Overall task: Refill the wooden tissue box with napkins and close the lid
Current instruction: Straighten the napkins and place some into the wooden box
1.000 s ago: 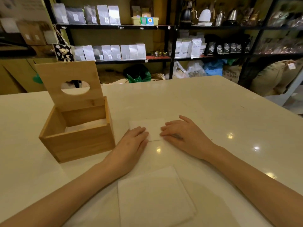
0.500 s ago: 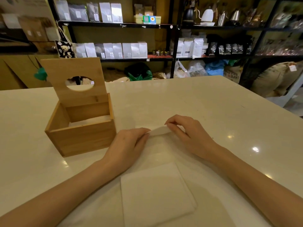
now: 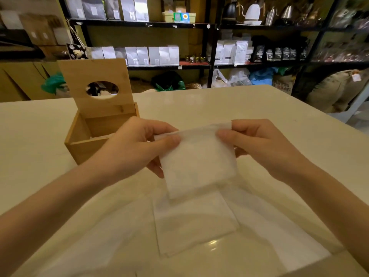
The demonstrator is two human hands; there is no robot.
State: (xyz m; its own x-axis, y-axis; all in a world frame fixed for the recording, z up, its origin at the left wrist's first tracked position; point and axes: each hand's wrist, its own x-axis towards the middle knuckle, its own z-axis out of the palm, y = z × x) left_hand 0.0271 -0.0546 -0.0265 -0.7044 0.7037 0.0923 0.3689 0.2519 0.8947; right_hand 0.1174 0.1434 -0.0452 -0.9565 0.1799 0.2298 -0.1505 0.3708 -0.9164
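A folded white napkin hangs in the air above the table, held by its top edge. My left hand pinches its left corner and my right hand pinches its right corner. The wooden tissue box stands on the table just left of my left hand, which covers its right front corner. Its lid with an oval hole stands upright at the back. A pale layer of napkins shows inside the box. A stack of white napkins lies flat on the table below the held one.
The white table stretches away to the right and back. Black shelves with bags, boxes and kettles stand behind it. Sacks and plastic bags lie on the floor beyond the far edge.
Both hands have lifted the folded napkin off the table and now hold it up by its top corners. The view has shifted, so the box sits further right in the frame.
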